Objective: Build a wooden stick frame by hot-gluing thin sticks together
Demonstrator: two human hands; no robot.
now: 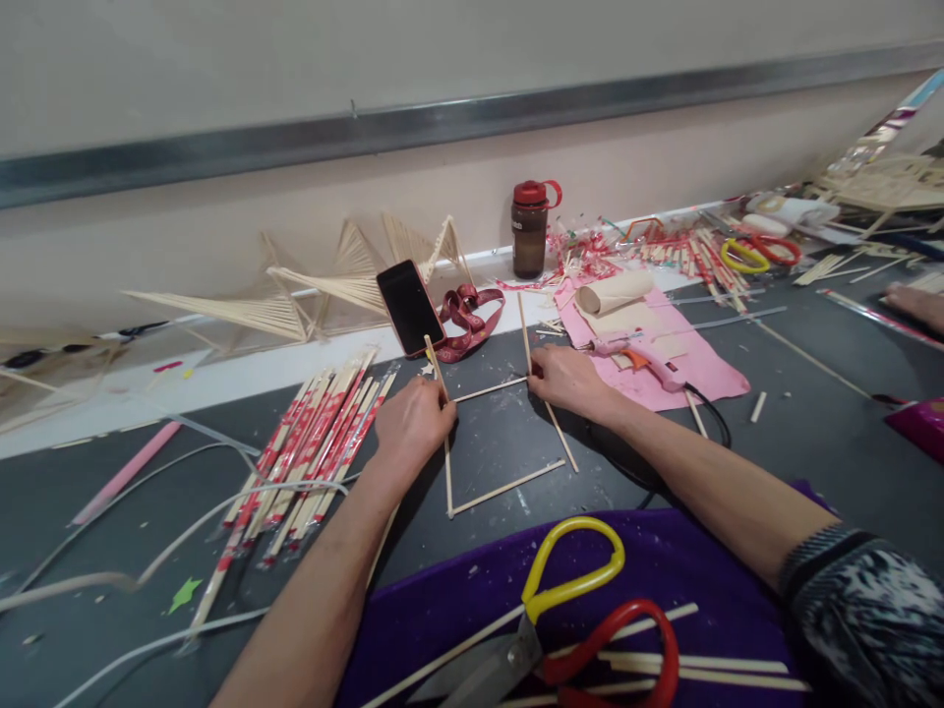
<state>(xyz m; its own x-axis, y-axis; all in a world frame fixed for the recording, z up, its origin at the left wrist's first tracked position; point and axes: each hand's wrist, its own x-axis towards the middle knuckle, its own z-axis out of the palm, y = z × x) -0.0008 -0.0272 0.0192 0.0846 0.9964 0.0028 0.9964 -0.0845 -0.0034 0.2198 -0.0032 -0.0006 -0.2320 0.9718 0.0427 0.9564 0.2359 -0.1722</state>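
A square frame of thin wooden sticks (501, 487) lies on the dark floor in front of me. My left hand (413, 423) is closed on the left stick of the frame near its far corner. My right hand (567, 382) pinches the far right corner, where the cross stick meets the right stick. Both hands rest on the floor at the frame's far side.
A pile of wrapped chopsticks (310, 452) lies left of my left hand. A phone (410, 307), a red ribbon (468, 315) and stick models (295, 295) stand by the wall. A glue gun (634, 356) lies on pink paper, a bottle (529, 228) behind. Two scissors (575, 629) rest on purple cloth. Another person's hand (914, 303) is at far right.
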